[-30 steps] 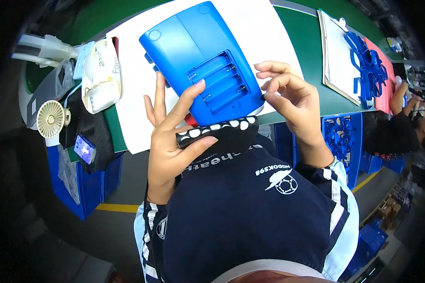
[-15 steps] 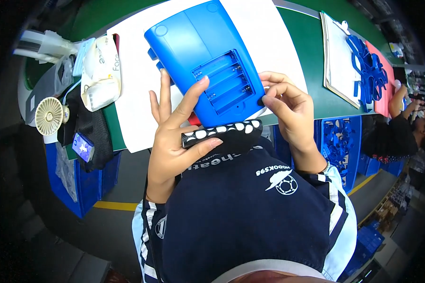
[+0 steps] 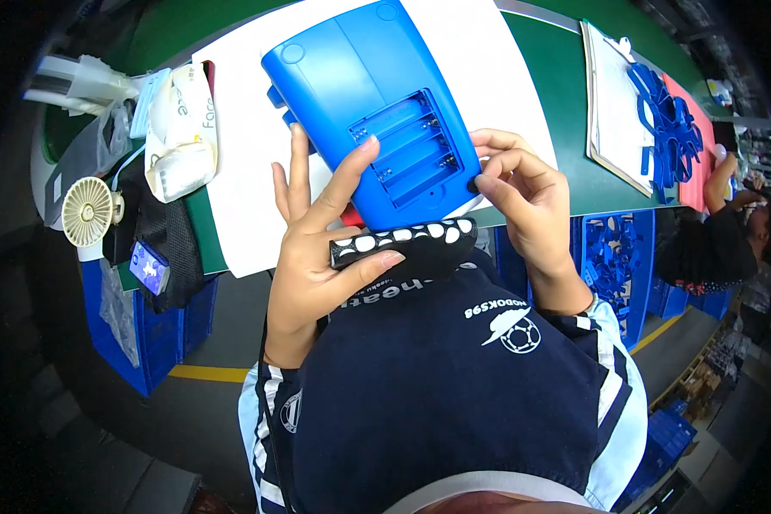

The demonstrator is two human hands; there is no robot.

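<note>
A blue plastic housing with an open battery compartment faces up over a white sheet on the green table. My left hand grips its near left edge, the forefinger reaching onto the compartment, and the thumb pins a black strip with white dots below the housing. My right hand pinches the housing's near right corner with fingertips and thumb.
A small beige fan, a white wipes pack and black items lie at the left. Blue crates stand under the table. At the right, a white board carries blue plastic parts; another person works there.
The housing has shifted slightly up and away, turning a little. My right fingers have moved from above its edge down onto the near right corner. My left hand keeps its grip.
</note>
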